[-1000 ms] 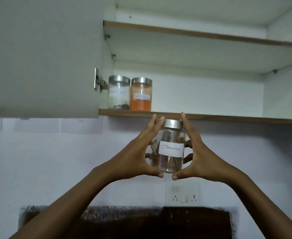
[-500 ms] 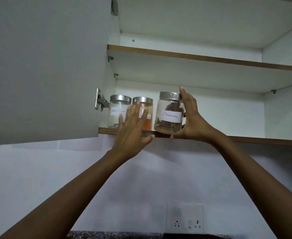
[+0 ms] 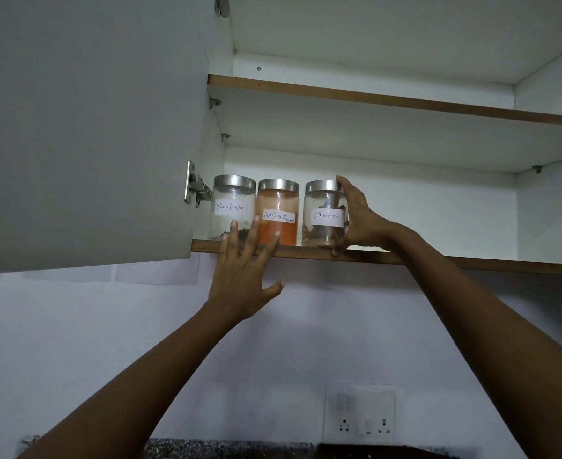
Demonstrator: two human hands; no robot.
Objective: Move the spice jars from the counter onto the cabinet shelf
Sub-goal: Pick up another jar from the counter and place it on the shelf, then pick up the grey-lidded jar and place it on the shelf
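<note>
Steel-lidded glass jars stand upright in a row near the front edge of the lower cabinet shelf [image 3: 521, 266], handwritten labels left to right: Black Pepper jar [image 3: 231, 208], Red chilli Powder jar [image 3: 278, 215], Cinnamon jar [image 3: 322, 215]. Left hand [image 3: 243, 279] flat, fingers straight and spread in front of the first two, holding nothing; right hand [image 3: 362, 223] wraps the Cinnamon jar's right side, thumb at base, fingertip at lid. Reads as placing cinnamon: next, release without tipping it, then check the counter [image 3: 226, 450] for more.

The right hand [image 3: 361, 223] covers the right side of the cinnamon jar [image 3: 322, 213]. Left of that grip, fingers [image 3: 251, 240] of the left hand [image 3: 243, 279] hide the lower fronts of the pepper jar [image 3: 231, 203] and chilli jar [image 3: 278, 207].
</note>
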